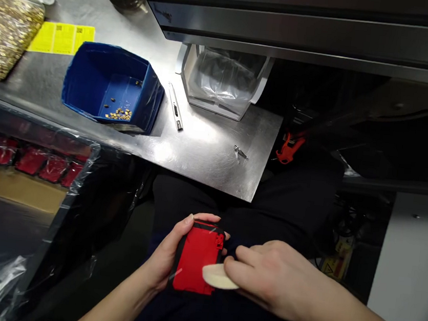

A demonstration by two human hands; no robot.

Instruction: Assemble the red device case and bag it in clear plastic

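Note:
Over my lap, my left hand (173, 248) wraps round a flat red plastic part with a black rim (197, 259), its red face turned up. A small raised detail shows at the part's upper right corner. My right hand (266, 274) is closed on a pale cream, rounded flat tool (219, 276), whose tip lies over the right side of the red face. Whether the tip touches the face, I cannot tell. The rest of the tool is hidden in my fingers.
On the metal table (207, 154) are a blue bin (151, 97) with small brass pieces, a utility knife (175, 107), small metal clippers (240, 153) and a white bin (220, 108). Bags of brass pieces (8, 29) lie left. Below, a lined box (21, 190) holds several red parts.

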